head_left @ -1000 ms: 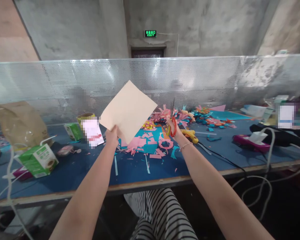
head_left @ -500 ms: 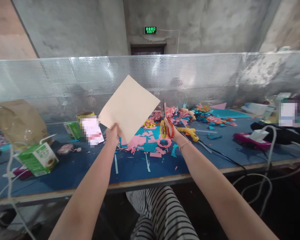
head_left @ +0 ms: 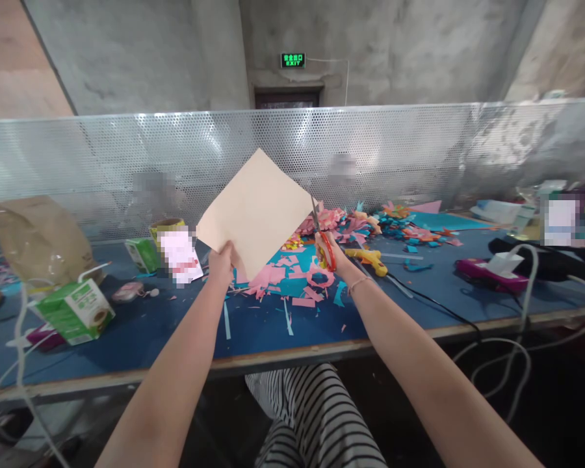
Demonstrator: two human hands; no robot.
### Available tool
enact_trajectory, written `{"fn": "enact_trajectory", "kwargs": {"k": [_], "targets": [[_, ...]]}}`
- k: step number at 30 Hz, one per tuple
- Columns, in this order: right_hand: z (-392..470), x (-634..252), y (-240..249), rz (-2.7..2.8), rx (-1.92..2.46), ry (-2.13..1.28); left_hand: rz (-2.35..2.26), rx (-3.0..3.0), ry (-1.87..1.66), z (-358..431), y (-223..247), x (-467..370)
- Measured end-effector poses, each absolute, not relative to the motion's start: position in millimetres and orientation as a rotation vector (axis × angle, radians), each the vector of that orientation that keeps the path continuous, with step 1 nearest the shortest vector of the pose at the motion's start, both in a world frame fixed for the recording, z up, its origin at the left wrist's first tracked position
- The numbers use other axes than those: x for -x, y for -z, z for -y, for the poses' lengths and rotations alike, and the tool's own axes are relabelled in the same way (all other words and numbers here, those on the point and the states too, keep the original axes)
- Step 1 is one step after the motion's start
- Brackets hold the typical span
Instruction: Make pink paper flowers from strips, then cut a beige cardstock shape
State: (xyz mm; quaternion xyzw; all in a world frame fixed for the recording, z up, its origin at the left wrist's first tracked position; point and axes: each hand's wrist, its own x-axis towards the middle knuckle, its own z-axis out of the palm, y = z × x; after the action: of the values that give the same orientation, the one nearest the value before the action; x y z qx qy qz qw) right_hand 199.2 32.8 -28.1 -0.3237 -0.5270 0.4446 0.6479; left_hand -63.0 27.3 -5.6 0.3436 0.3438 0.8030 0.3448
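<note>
A plain cream sheet of paper (head_left: 258, 208) is raised above the table, turned so one corner points up. My left hand (head_left: 223, 263) pinches its lower left edge, thumb on the near face. In my right hand (head_left: 332, 255) is a pair of scissors (head_left: 325, 244) with red handles, fingers wrapped through the loops. Its blades point up and meet the sheet's right corner. Below the sheet lie pink paper scraps (head_left: 268, 276) on a blue sheet. Behind the scissors are heaps of fringed pink paper (head_left: 351, 224).
A yellow glue gun (head_left: 368, 259) lies right of my right hand. At left stand a green carton (head_left: 75, 312), a brown paper bag (head_left: 39, 234) and a propped phone (head_left: 179, 255). A purple tissue pack (head_left: 490, 274) and white cables are at right. A perforated metal screen (head_left: 394, 149) backs the table.
The sheet has shifted slightly right and bends a little more. The scissors' handles have come together, and the blades now sit at the sheet's right corner.
</note>
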Motion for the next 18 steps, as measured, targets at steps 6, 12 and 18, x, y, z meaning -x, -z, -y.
{"fn": "enact_trajectory", "kwargs": {"k": [6, 12, 18], "targets": [[-31.4, -198.5, 26.2, 1.273, 0.774, -0.960, -0.837, -0.889, -2.010, -32.1, 11.8, 61.3], [-34.6, -198.3, 26.5, 1.282, 0.791, -0.889, -0.837, -0.866, -1.945, -30.8, 12.4, 56.9], [-29.2, -196.6, 22.9, 1.271, 0.881, -0.815, -0.830, -0.876, -1.942, -26.0, 9.3, 54.8]]}}
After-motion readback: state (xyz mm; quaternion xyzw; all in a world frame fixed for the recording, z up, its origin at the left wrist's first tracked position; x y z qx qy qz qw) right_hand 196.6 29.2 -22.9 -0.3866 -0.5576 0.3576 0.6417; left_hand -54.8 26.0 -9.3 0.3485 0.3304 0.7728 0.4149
